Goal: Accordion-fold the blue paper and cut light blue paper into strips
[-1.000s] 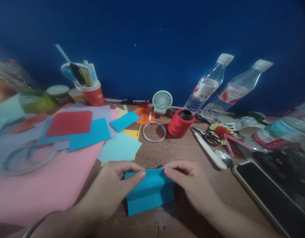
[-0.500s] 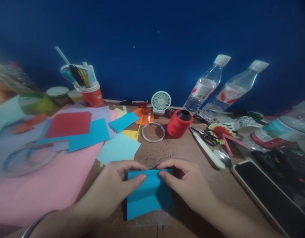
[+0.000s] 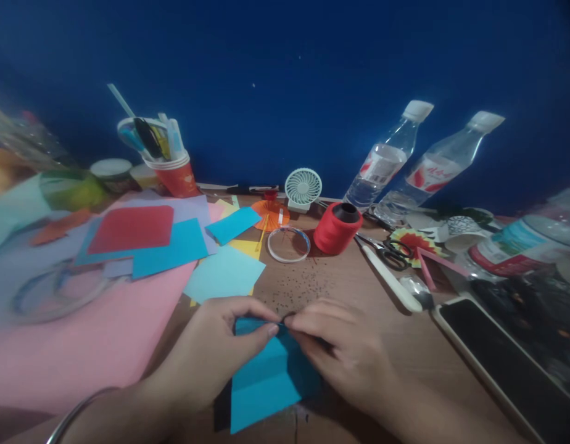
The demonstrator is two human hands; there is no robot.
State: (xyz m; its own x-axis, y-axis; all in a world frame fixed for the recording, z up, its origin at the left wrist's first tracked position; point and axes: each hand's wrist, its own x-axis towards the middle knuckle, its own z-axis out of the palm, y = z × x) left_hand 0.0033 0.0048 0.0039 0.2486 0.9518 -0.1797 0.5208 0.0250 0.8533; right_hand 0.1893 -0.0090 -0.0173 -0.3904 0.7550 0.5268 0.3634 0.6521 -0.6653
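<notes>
A sheet of blue paper (image 3: 261, 382) hangs between my two hands just above the wooden table, its far edge turned up in a narrow fold. My left hand (image 3: 220, 345) pinches that edge near the middle, thumb on the near side and index finger behind. Close beside it, my right hand (image 3: 345, 345) grips the same edge, its fingers curled and partly covering the paper's right side. Beyond the fingers, small dark specks (image 3: 303, 287) are scattered on the table. A roll of clear tape (image 3: 289, 259) lies farther back, next to a red thread spool (image 3: 335, 231).
Coloured paper sheets (image 3: 169, 314) cover the left side. A red cup of pens (image 3: 176, 179), a small fan (image 3: 303, 188) and two water bottles (image 3: 380, 166) line the back. Scissors (image 3: 391, 253), a white-handled knife (image 3: 391, 280), a spoon (image 3: 417, 290) and a phone (image 3: 498, 357) lie right.
My right hand has moved left along the paper's far edge, close to my left thumb, and its fingers have curled over. The paper has tilted slightly and its lower corner has come nearer me.
</notes>
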